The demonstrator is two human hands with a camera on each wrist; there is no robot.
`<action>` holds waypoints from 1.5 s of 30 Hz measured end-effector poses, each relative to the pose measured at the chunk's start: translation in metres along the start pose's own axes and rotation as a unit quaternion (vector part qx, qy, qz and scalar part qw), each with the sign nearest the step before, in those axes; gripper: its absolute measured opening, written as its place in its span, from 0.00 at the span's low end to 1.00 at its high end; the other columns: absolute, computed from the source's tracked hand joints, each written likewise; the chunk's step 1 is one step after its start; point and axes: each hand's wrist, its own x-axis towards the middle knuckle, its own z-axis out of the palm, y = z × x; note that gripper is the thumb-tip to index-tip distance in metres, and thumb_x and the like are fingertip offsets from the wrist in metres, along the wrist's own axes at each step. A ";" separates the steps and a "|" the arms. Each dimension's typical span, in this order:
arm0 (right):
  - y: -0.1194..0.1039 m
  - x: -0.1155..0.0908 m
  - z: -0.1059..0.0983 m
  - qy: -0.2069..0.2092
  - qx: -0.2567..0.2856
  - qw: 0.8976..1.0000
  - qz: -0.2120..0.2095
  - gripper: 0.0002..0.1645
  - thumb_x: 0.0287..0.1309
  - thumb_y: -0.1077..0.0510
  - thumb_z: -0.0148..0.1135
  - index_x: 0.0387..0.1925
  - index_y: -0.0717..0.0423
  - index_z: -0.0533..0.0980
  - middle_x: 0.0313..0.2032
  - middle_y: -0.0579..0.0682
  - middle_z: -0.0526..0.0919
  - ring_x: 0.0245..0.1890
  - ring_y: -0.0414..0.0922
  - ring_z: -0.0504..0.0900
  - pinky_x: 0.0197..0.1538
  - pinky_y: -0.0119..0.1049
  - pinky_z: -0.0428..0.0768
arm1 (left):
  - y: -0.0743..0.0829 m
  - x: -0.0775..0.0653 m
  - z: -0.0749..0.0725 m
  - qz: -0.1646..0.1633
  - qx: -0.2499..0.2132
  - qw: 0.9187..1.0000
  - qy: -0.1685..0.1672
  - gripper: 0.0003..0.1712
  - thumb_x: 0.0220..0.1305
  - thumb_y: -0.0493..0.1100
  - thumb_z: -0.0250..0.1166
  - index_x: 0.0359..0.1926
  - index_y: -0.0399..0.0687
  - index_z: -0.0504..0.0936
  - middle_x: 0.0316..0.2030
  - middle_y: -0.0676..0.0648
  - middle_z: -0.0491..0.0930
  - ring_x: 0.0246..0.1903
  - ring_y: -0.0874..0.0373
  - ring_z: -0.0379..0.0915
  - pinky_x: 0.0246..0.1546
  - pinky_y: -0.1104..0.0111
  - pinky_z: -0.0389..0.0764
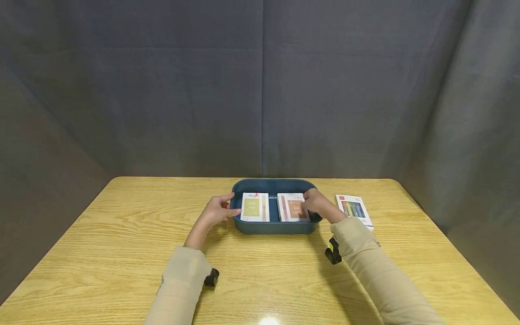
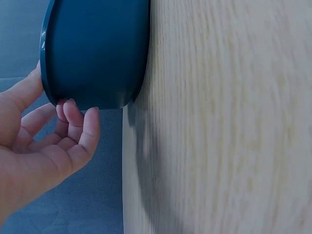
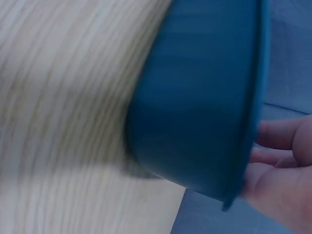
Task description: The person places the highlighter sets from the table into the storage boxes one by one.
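Note:
A dark teal plastic bin (image 1: 274, 229) stands on the table with two flat white boxes inside. My left hand (image 1: 215, 211) grips the bin's left end, thumb at the rim and fingers curled against the outside, as the left wrist view shows. Near that hand, on the bin's left side, lies the box with a yellow-green label (image 1: 251, 207). My right hand (image 1: 318, 205) reaches over the right rim and pinches the right edge of the box with an orange label (image 1: 293, 211). In the right wrist view its fingertips (image 3: 265, 134) are partly hidden behind the rim.
To the right of the bin, partly behind my right forearm, a white box of colour sticks (image 1: 353, 207) with a clear window lies on the wooden table (image 1: 122, 243). Grey curtains (image 1: 183, 90) hang behind the table and along both sides.

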 end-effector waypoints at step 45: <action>-0.094 -0.162 -0.095 0.066 0.081 0.994 -0.009 0.24 0.60 0.63 0.52 0.53 0.77 0.64 0.51 0.71 0.68 0.47 0.60 0.72 0.46 0.47 0.73 | -0.002 -0.002 0.000 0.000 0.004 1.000 0.008 0.37 0.51 0.37 0.67 0.62 0.39 0.63 0.25 0.47 0.63 0.24 0.59 0.60 0.26 0.66 0.71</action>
